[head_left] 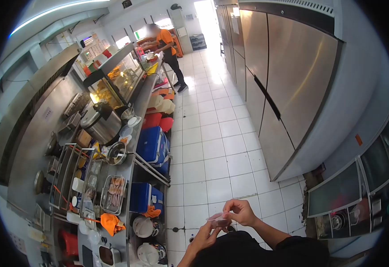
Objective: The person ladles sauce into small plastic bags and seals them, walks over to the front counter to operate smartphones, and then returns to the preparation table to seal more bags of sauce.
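Near the bottom centre, above the tiled floor, my left hand (204, 236) is closed on a small clear plastic bag (216, 218) with something pinkish in it. My right hand (240, 213) pinches the same bag at its upper right edge with thumb and forefinger. Both hands are close together in front of my dark clothing. What exactly lies inside the bag is too small to tell.
A steel counter on the left holds a tray of meat (113, 195), an orange cloth (112, 224) and a large cooker (101, 123). Blue coolers (149, 144) stand beneath. Tall steel refrigerators (292, 80) line the right. A person (165, 42) stands at the far counter.
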`<state>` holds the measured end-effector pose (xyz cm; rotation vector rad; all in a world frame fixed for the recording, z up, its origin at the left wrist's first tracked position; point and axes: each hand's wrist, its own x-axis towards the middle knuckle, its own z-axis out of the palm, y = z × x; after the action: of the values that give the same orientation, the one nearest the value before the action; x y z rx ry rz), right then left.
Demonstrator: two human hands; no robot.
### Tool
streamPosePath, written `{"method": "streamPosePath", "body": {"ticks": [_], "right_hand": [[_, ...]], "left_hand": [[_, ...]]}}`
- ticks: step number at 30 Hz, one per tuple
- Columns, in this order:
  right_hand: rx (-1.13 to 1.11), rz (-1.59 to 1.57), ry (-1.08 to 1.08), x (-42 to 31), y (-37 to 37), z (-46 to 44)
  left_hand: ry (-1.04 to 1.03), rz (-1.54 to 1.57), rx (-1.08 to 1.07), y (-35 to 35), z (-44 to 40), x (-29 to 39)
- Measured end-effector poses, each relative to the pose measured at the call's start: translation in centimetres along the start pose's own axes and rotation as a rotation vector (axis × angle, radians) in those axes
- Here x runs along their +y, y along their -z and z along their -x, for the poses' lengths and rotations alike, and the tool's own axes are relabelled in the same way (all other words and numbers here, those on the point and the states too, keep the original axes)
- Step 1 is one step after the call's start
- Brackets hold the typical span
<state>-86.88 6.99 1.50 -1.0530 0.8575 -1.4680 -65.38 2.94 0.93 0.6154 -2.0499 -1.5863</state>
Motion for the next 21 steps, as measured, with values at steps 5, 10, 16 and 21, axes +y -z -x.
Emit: {"method": "streamPosePath", "body": {"ticks": [5,10,16,21], "right_hand": [[-0.057,0.073,0.015,-0.9,0.5,-0.8],[-0.146,0.057,-0.043,-1.6,-1.6,-2.5],[-0.191,0.113,-0.037,1.4,-4.3,-3.3],[-0.242,0.085,-0.124,2.7,-6.2,-2.7]], "left_hand": [[0.099,-0.088,-0.053,1.2,-0.2,2.3],[-0.023,-0.379,0.09,3.8,0.7,3.2],[-0.036,0.391,0.641,2.2,2.5,-1.0],[-0.077,0.398,0.791,1.5,4.7,0.2]]}}
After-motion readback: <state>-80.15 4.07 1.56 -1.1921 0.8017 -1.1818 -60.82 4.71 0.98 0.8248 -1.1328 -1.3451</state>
